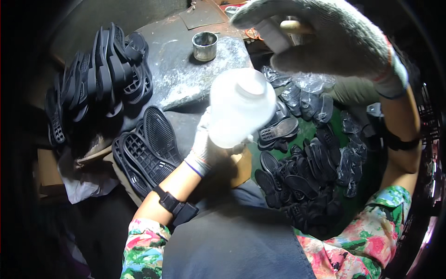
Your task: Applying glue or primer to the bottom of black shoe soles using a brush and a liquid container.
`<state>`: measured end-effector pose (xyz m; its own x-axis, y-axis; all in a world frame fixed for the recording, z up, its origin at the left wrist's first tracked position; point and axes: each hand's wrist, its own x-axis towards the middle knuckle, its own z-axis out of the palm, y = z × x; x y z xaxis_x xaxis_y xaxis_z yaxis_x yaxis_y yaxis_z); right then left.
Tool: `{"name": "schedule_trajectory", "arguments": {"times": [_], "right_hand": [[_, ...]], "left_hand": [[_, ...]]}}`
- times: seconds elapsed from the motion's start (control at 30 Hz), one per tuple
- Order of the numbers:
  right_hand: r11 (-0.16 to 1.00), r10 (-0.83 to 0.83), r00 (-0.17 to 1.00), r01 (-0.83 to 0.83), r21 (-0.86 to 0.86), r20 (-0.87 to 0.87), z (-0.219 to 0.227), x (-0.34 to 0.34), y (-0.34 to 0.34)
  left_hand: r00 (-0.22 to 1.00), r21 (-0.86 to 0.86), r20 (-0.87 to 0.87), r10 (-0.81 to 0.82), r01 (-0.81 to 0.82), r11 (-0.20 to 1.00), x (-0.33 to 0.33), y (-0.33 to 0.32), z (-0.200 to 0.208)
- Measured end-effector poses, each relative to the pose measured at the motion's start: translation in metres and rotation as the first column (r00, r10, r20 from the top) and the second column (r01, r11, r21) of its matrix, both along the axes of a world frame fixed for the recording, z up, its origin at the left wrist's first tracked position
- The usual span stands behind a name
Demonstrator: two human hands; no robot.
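Observation:
My left hand [204, 144], in a pale work glove, grips a translucent white plastic bottle [237, 111] from below and its left side. The bottle is tilted, its short round neck toward the upper right; whether it is capped I cannot tell. Raised at the upper right, my gloved right hand [330, 42] has its fingers curved around a small tool with a pale, block-like end [275, 36] and what looks like a wooden handle [296, 27]. Its exact kind is unclear. Beyond the bottle, a small metal cup [205, 46] stands on the worn bench [179, 69].
Black shoe soles [100, 69] stand in a row at the bench's left. More soles [146, 153] lie beside my left forearm. On the green surface [304, 130] at right are many soles [302, 172] and plastic-wrapped bundles [309, 100]. Orange handles [252, 34] show behind my right hand.

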<state>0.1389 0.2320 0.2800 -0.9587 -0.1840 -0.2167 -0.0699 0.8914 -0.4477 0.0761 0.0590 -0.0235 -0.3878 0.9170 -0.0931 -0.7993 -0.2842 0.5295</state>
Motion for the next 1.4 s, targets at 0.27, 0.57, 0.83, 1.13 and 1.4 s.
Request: {"name": "schedule_trajectory", "arguments": {"times": [0.27,0.57,0.83,1.13,1.4], "right_hand": [[0.683,-0.346,0.938,0.272,-0.678,0.028,-0.178,-0.027,0.075],[0.141,-0.247,0.959,0.18,-0.973,0.142,-0.308,-0.104,0.03],[-0.176,-0.22,0.925,0.273,-0.946,0.308,-0.316,-0.146,0.019],[-0.394,-0.131,0.923,0.286,-0.874,0.361,-0.349,-0.181,0.008],[-0.439,-0.111,0.909,0.318,-0.84,0.402,-0.353,-0.188,-0.003]], "left_hand": [[0.857,0.147,0.501,0.122,-0.223,0.964,-0.036,-0.02,-0.049],[-0.498,0.054,-0.508,-0.703,-0.833,0.551,-0.07,-0.02,-0.017],[-0.387,-0.152,-0.358,-0.85,-0.874,0.462,-0.101,-0.012,0.003],[-0.279,-0.355,-0.512,-0.812,-0.792,0.496,-0.159,-0.042,-0.004],[0.336,-0.419,-0.904,-0.264,-0.574,0.704,-0.179,-0.056,-0.002]]}}
